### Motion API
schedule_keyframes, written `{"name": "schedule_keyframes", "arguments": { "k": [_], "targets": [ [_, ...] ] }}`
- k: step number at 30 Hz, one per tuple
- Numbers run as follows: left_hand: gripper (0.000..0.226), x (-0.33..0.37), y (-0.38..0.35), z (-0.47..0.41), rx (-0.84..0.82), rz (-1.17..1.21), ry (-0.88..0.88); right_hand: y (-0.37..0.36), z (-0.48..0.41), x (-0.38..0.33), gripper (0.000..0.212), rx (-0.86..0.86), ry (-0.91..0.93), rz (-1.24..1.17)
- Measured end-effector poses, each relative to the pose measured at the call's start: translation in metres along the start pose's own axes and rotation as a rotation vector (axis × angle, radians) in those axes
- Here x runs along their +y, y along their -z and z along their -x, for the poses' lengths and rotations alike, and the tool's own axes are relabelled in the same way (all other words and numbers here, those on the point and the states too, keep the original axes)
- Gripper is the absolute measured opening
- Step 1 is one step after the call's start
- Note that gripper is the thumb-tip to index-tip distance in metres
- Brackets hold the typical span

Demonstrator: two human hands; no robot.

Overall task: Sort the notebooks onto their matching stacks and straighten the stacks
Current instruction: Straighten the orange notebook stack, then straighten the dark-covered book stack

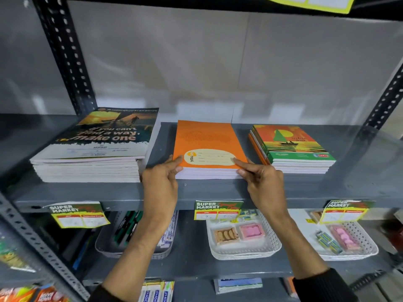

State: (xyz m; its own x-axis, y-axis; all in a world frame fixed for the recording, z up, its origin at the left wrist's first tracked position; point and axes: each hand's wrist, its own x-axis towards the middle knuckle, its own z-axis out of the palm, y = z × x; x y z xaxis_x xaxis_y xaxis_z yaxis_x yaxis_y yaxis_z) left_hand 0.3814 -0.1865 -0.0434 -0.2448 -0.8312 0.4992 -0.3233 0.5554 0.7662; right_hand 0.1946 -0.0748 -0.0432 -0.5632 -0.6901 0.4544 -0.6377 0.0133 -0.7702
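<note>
Your left hand [160, 184] and right hand [262, 184] pinch front corners of the flat orange notebook stack [207, 142], probably squaring it.

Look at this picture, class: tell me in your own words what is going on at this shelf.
A person is tidying notebooks on a grey shelf. The left hand and right hand pinch the front corners of the middle orange stack, apparently squaring it. A dark-covered stack sits to its left and a green sailboat stack to its right. Orange covers poke out along that stack's left side, so sorting looks unfinished.
</note>
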Motion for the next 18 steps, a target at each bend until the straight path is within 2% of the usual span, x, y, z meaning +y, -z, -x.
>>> {"name": "schedule_keyframes", "arguments": {
  "k": [3,7,11,13,18],
  "targets": [
    [0.033,0.012,0.006,0.006,-0.026,0.018,-0.123,0.002,0.005,-0.009,0.045,0.022,0.098,0.058],
    [0.037,0.022,0.035,-0.001,0.021,-0.034,-0.316,-0.011,0.003,-0.042,0.042,0.128,0.299,0.059],
    [0.037,0.004,0.088,-0.035,0.147,-0.113,-0.299,-0.047,-0.010,-0.088,0.045,0.073,0.297,-0.046],
    [0.034,-0.014,0.109,-0.050,0.157,-0.199,-0.308,-0.064,-0.016,-0.101,0.047,0.024,0.291,-0.083],
    [0.028,-0.071,0.159,-0.069,0.190,-0.357,-0.190,-0.125,-0.023,-0.134,0.053,-0.147,0.175,-0.078]
  ]
}}
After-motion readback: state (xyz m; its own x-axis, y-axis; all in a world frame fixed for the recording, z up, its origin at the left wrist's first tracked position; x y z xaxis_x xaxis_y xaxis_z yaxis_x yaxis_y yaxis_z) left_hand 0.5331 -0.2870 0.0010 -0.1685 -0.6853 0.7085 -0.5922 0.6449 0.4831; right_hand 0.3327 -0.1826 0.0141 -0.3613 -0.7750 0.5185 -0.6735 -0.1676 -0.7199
